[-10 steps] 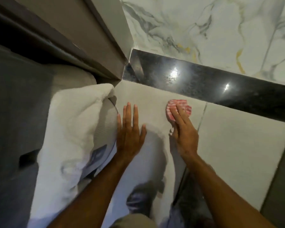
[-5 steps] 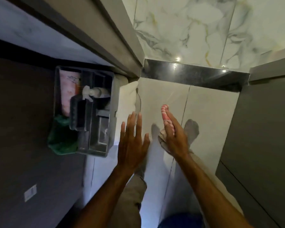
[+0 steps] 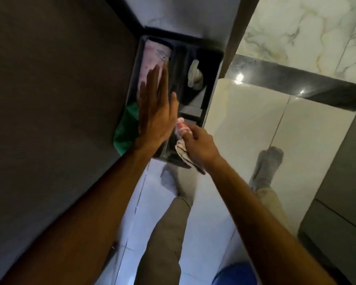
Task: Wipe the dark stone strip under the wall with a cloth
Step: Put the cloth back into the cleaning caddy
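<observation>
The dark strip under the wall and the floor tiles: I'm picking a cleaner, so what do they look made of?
The dark strip looks like polished black stone, perhaps granite: it is faintly speckled and mirrors two lamp glints. The floor tiles look like glossy glazed ceramic or porcelain: pale, with thin grout lines and a clear reflection of the person's feet. Neither can be confirmed by sight alone.
</observation>
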Demonstrator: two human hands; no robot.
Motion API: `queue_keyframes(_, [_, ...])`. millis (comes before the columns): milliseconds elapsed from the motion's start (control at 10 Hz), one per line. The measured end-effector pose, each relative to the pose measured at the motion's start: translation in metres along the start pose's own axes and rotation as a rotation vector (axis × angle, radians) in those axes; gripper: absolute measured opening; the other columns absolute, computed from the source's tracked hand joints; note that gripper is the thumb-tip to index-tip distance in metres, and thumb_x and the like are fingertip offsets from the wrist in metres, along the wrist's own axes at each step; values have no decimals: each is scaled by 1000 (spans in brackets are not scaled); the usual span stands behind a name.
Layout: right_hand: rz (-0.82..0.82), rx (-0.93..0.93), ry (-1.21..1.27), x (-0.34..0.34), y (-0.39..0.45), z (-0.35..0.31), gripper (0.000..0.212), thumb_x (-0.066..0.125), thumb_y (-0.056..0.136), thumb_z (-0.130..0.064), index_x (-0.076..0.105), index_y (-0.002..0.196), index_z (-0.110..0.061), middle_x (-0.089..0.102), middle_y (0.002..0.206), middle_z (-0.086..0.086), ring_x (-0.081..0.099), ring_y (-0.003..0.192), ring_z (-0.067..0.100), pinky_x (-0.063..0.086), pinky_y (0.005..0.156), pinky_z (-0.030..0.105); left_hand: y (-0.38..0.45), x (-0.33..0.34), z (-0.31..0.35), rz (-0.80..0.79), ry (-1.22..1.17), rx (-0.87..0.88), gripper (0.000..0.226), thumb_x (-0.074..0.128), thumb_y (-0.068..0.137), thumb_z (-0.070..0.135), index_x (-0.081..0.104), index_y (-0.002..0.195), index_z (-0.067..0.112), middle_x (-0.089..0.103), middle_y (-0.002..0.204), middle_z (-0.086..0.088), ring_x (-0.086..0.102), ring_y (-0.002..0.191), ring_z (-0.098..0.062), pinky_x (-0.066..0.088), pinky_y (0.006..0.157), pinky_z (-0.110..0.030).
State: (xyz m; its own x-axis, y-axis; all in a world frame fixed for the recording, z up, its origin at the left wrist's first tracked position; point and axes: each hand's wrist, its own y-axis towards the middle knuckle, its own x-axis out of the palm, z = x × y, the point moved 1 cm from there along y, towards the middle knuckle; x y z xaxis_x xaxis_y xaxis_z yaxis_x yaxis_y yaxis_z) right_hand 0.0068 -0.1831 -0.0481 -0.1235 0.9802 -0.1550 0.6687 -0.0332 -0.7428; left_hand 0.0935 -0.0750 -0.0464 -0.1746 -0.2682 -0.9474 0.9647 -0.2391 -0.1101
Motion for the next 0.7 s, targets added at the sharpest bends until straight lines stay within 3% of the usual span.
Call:
queue_keyframes(100, [137, 172, -163, 47, 38, 24, 31, 62, 111, -17, 65, 142, -15, 75, 133, 18, 73, 121, 38, 61, 108, 55, 7, 25, -12, -97, 167, 112, 71, 21, 114, 47, 12, 174, 10, 10, 184, -17, 9, 172, -33, 11, 140, -57])
queue_keyframes(200, [314, 125, -233, 77, 61, 44, 43, 64, 112, -22, 54, 153, -15, 68, 150, 14, 70, 134, 36, 60, 113, 53, 6, 44, -21, -213, 226, 104, 72, 13, 116, 50, -1, 175, 12, -4, 185, -15, -3, 172, -30, -3, 141, -47])
queue_keyframes(300, [369, -12, -216, 106, 80, 62, 70, 37, 114, -43, 21, 176, -16, 32, 181, 13, 38, 165, 37, 39, 132, 58, -7, 68, -28, -138, 325, 42, 72, 32, 116, 61, 46, 164, 8, 42, 174, -13, 34, 165, -22, -3, 127, -16])
queue_keyframes(400, [326, 2, -260, 118, 89, 79, 84, 28, 105, -48, 8, 177, -10, 11, 187, 17, 17, 173, 39, 25, 139, 60, -4, 78, -34, -235, 379, 27, 79, 17, 114, 68, 22, 174, 17, 22, 183, -7, 18, 170, -18, -4, 129, -28])
queue_keyframes(500, [177, 29, -555, 113, 98, 93, 84, 47, 118, -34, -7, 176, -9, -10, 187, 16, -4, 175, 39, 18, 142, 58, 3, 77, -39, -218, 282, 58, 76, 10, 114, 61, 7, 176, 17, 4, 185, -15, 5, 172, -31, -4, 138, -50])
queue_keyframes(600, [-47, -17, -767, 88, 76, 60, 89, 55, 115, -28, -6, 178, -13, -15, 186, 16, -7, 173, 45, 14, 142, 56, 9, 62, -40, -174, 244, 154, 81, 24, 111, 64, 17, 175, 14, 14, 183, -21, 12, 170, -39, 5, 136, -65])
queue_keyframes(700, [-81, -77, -684, 57, 13, 20, 69, 53, 116, -33, 22, 177, -21, 6, 187, 9, 35, 165, 41, 51, 124, 55, -3, 23, -33, -205, 158, 129, 84, 28, 109, 64, 11, 175, 15, 7, 184, -19, 4, 171, -37, 6, 138, -66])
